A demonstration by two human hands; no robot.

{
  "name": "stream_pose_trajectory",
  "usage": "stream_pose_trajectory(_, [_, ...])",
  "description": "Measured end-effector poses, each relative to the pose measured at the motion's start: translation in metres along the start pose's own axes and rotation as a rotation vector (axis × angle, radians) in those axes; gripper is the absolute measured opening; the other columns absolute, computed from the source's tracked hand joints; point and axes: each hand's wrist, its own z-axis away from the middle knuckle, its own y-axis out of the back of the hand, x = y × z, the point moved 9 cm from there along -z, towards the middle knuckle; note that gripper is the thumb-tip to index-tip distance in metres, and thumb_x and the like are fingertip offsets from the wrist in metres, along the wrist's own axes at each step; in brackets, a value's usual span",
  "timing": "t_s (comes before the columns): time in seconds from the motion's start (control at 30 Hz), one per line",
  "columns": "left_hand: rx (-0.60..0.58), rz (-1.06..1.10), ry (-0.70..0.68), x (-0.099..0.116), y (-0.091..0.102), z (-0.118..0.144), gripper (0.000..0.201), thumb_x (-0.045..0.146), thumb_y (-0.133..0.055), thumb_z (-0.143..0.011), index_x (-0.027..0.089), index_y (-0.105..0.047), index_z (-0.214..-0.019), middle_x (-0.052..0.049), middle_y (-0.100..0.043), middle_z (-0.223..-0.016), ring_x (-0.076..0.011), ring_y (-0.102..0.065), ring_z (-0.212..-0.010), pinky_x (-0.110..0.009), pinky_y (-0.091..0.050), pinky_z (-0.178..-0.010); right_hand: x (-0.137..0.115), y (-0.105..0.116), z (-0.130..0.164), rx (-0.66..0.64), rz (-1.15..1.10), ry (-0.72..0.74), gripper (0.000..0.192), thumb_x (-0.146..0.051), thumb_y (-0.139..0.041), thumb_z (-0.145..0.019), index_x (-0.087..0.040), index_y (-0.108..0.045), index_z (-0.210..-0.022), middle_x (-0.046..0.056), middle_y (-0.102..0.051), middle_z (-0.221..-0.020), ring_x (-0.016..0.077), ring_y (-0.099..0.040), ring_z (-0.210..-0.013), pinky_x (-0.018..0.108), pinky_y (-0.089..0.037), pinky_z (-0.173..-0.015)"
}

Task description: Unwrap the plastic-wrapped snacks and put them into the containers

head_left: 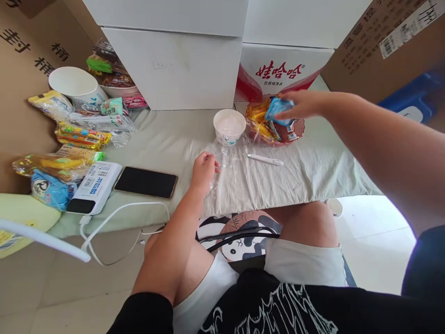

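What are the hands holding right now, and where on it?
Right hand grips a blue snack packet by its upper edge. Left hand pinches clear plastic wrap at its edge.

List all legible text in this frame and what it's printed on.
"娃哈哈" in red, with "饮用纯净水" beneath: white water carton.
"封", "桶", "桶": brown carton on the left.
"Lzh", faint handwriting whose end is unclear: white box.
Too small or blurred: power bank label, barcode sticker and print on the right carton, snack wrappers, the blue packet in the right hand.

Left hand (202,169) low, fingers pinched; right hand (301,105) extended forward, fingers closed in grip
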Motion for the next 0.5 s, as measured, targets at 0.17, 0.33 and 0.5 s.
stream_pose_trajectory(0.17, [-0.081, 0.053, -0.113, 0.003, -0.005, -0.004, 0.014, 0.023, -0.059, -0.089, 0.021, -0.055, -0.076, 0.005, -0.057, -0.06, -0.0095, -0.054, -0.049, -0.022, -0.042, -0.051, -0.01, -0.043, 0.011, -0.485, 0.227, -0.143, 0.066, -0.053, -0.066, -0.091, -0.005, -0.068, -0.136, 0.022, -0.07, -0.132, 0.0342, -0.067, -0.123, 0.044, -0.047, -0.091])
stream_pose_trajectory(0.33, [-0.093, 0.04, -0.123, 0.005, -0.007, -0.005, 0.018, 0.018, -0.058, -0.09, 0.02, -0.055, -0.071, 0.005, -0.056, -0.06, -0.0087, -0.055, -0.05, -0.022, -0.041, -0.052, -0.033, -0.038, 0.026, -0.463, 0.258, -0.177, 0.085, -0.035, -0.083, -0.086, -0.01, -0.044, -0.157, 0.029, -0.058, -0.145, 0.0408, -0.057, -0.134, 0.054, -0.044, -0.107])
stream_pose_trajectory(0.5, [-0.111, 0.008, -0.107, 0.01, -0.011, 0.0, 0.022, 0.016, -0.054, -0.093, 0.021, -0.053, -0.072, 0.005, -0.053, -0.061, -0.0092, -0.055, -0.049, -0.022, -0.036, -0.049, -0.029, -0.072, 0.023, -0.517, 0.099, -0.167, 0.069, -0.037, -0.07, -0.098, -0.009, -0.046, -0.156, 0.027, -0.048, -0.154, 0.0357, -0.056, -0.135, 0.054, -0.04, -0.111])
